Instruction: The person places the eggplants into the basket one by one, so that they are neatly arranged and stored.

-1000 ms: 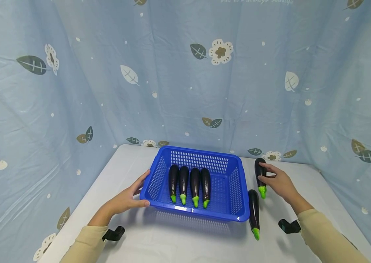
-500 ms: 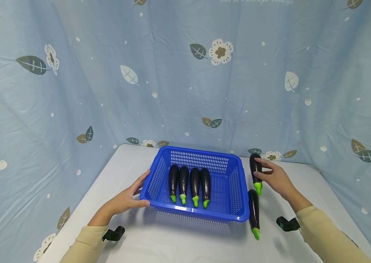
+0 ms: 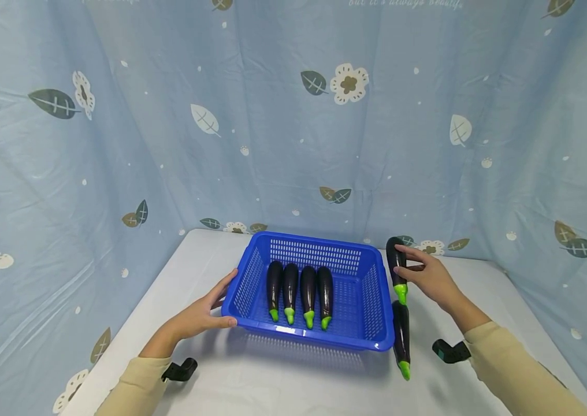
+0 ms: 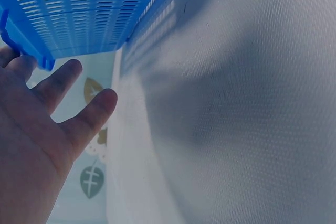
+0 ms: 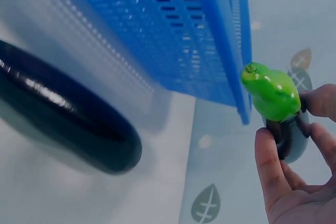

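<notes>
A blue plastic basket point(image 3: 309, 341) stands mid-table with several dark eggplants point(image 3: 308, 294) side by side in its left half. My left hand point(image 3: 194, 315) holds the basket's front left corner, thumb and forefinger at the rim; in the left wrist view, two fingers of the left hand point(image 4: 47, 124) extend below the rim. Beyond the basket's right edge, my right hand point(image 3: 431, 280) pinches an eggplant point(image 3: 396, 266) between thumb and fingers, green stem toward me. In the right wrist view its green stem point(image 5: 273, 95) is nearest the camera, beside the basket wall.
Another eggplant point(image 3: 401, 332) lies on the white table point(image 3: 283, 387), close along the basket's right side. A blue patterned curtain point(image 3: 293, 144) hangs behind and at both sides of the table.
My right hand has moved left and slightly away from me, carrying its eggplant toward the basket's right rim. My left hand and the basket have stayed in place.
</notes>
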### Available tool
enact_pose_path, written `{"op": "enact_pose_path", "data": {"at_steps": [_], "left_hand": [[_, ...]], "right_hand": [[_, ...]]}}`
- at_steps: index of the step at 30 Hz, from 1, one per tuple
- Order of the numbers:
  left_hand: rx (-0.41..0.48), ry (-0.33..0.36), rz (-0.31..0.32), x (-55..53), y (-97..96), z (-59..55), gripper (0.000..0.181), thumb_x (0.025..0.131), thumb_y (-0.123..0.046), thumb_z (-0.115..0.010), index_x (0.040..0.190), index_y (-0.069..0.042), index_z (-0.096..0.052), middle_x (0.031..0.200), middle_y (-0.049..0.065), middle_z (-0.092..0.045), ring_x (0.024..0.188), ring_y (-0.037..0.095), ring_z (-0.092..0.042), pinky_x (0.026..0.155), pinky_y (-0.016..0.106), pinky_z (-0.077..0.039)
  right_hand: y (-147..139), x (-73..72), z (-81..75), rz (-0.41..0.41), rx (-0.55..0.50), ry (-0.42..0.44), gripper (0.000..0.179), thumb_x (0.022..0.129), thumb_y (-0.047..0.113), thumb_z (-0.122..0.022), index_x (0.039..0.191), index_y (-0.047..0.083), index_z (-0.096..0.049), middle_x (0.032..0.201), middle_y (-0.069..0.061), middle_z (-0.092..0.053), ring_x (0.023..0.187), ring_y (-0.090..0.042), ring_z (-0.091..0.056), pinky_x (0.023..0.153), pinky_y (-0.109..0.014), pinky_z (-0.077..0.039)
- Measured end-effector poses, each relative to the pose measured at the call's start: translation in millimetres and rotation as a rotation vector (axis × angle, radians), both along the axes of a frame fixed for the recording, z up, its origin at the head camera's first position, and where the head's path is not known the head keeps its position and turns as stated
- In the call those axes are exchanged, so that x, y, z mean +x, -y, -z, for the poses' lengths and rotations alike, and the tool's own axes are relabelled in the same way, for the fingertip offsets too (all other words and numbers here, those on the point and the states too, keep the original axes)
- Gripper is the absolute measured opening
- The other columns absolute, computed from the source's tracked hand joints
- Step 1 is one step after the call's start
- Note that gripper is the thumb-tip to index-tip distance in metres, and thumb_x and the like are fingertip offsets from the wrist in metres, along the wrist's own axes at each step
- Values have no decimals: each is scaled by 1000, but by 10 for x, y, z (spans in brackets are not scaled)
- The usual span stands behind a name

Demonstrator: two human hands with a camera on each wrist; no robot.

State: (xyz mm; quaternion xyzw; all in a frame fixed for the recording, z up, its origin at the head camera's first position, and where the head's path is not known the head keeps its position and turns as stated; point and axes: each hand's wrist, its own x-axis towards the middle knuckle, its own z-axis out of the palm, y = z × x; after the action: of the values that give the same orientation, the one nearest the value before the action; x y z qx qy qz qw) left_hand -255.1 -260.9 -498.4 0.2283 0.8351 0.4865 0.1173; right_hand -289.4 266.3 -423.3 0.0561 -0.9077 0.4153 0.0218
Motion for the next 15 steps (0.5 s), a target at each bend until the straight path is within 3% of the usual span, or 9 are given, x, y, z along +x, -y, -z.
{"op": "enact_pose_path", "data": {"at_steps": [15], "left_hand": [[-9,-11,0,5,2,0,107,88,-35,-79,165,-28,-5,167,23,-12,144,56,-28,107,72,-34]], "right_hand": [[323,-6,-86,-82,-49,8,61,99,25,-68,154,12,-46,150,-31,-43,124,-49,-56,96,-60,-52]]}}
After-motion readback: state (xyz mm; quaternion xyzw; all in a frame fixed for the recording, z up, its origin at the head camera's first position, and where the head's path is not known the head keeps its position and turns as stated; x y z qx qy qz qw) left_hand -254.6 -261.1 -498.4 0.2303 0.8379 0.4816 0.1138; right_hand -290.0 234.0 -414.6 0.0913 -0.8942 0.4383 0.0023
